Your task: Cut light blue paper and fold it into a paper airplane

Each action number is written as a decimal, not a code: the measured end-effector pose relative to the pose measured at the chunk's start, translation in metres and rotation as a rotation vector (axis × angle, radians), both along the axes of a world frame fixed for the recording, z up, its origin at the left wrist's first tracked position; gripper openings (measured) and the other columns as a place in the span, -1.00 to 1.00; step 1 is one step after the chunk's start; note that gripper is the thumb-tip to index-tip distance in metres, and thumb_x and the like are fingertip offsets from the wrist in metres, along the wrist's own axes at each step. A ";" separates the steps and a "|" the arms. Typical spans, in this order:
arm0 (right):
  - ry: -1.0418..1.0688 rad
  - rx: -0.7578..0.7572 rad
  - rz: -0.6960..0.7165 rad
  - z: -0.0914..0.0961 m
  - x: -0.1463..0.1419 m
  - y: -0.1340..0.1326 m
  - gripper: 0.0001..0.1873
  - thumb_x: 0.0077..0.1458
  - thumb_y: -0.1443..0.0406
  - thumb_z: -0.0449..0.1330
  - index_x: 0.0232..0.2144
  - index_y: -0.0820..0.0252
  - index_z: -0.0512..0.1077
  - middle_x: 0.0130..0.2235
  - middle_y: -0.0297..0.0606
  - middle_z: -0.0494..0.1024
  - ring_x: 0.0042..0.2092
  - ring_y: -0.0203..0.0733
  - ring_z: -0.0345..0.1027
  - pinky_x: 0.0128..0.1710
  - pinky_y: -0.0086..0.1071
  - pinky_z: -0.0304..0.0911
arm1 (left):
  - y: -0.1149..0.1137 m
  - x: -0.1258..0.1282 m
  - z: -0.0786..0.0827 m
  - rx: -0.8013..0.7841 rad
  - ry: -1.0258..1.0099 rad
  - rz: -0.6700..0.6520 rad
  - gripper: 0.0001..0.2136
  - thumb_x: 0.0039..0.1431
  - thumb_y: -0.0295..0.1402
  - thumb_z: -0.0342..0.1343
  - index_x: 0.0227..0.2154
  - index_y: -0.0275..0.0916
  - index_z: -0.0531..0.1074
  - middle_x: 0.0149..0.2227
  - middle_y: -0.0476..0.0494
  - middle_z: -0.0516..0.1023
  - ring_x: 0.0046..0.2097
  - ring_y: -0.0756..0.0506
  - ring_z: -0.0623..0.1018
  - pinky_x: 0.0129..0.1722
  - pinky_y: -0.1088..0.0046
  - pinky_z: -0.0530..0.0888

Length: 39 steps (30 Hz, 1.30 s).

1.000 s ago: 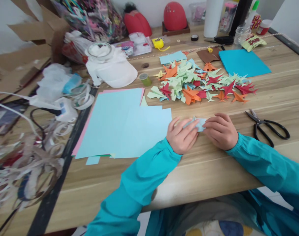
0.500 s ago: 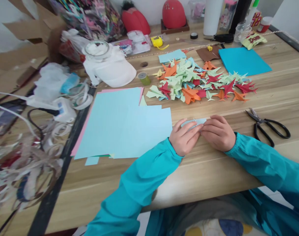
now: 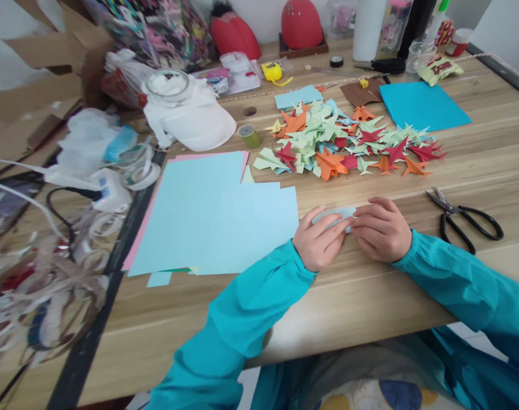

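paper (image 3: 347,212), pale blue, pinched by left hand (image 3: 320,239) and right hand (image 3: 382,230), right of frame centre! the right's just eased outward; folding looks unfinished.

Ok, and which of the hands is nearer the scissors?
Right. The right hand is left of the scissors, not touching them; the left hand is farther left, beside the pale blue sheets.

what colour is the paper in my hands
The paper is pale blue, clearest in the head view.
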State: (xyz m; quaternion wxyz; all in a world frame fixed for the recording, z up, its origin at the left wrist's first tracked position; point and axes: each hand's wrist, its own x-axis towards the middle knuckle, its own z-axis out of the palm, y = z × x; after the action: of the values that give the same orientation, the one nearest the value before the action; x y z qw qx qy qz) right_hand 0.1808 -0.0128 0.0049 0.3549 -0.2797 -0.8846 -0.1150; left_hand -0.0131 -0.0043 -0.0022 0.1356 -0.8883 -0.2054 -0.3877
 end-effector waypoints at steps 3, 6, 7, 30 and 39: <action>-0.001 -0.020 0.011 0.000 0.001 0.000 -0.90 -0.02 0.44 0.12 -0.47 0.16 0.39 -0.38 -0.36 0.58 -0.20 -0.23 0.41 -0.03 -0.17 0.17 | 0.001 -0.001 0.001 -0.005 0.003 -0.008 -0.91 0.08 -0.53 0.07 -0.37 -0.24 0.43 -0.18 -0.03 0.58 -0.15 -0.07 0.52 0.03 0.18 0.30; 0.009 -0.028 0.019 0.000 0.002 0.000 -0.90 -0.01 0.43 0.12 -0.47 0.16 0.39 -0.38 -0.36 0.58 -0.20 -0.23 0.41 -0.03 -0.16 0.17 | 0.001 -0.003 0.002 -0.041 0.016 -0.021 -0.89 0.09 -0.52 0.04 -0.35 -0.23 0.43 -0.15 -0.07 0.57 -0.12 -0.08 0.52 0.02 0.15 0.31; 0.015 -0.026 0.017 0.000 0.002 0.001 -0.90 -0.02 0.43 0.12 -0.48 0.16 0.39 -0.39 -0.36 0.58 -0.21 -0.23 0.41 -0.04 -0.17 0.17 | 0.001 -0.005 0.002 -0.062 0.011 -0.016 -0.89 0.09 -0.50 0.04 -0.34 -0.23 0.44 -0.13 -0.10 0.56 -0.11 -0.09 0.51 0.02 0.14 0.30; -0.121 0.046 0.047 0.000 -0.001 -0.003 -0.83 0.10 0.44 0.05 -0.40 0.18 0.43 -0.38 -0.34 0.55 -0.23 -0.25 0.33 -0.07 -0.19 0.20 | -0.002 -0.001 0.005 -0.110 0.049 -0.031 -0.89 0.08 -0.50 0.05 -0.47 -0.23 0.45 -0.18 -0.10 0.58 -0.14 -0.08 0.52 -0.03 0.17 0.39; -0.115 0.059 0.050 0.005 0.000 -0.005 -0.81 0.12 0.44 0.03 -0.39 0.16 0.43 -0.36 -0.37 0.56 -0.22 -0.24 0.33 -0.08 -0.18 0.17 | -0.001 -0.003 0.005 -0.112 0.048 -0.066 -0.91 0.05 -0.50 0.06 -0.50 -0.25 0.42 -0.15 -0.08 0.57 -0.14 -0.11 0.52 -0.02 0.13 0.36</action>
State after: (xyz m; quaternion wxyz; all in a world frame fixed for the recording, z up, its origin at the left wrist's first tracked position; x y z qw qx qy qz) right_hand 0.1807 -0.0174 0.0101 0.3145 -0.2397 -0.9065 -0.1478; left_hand -0.0166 -0.0057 0.0031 0.0777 -0.9098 -0.1942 -0.3585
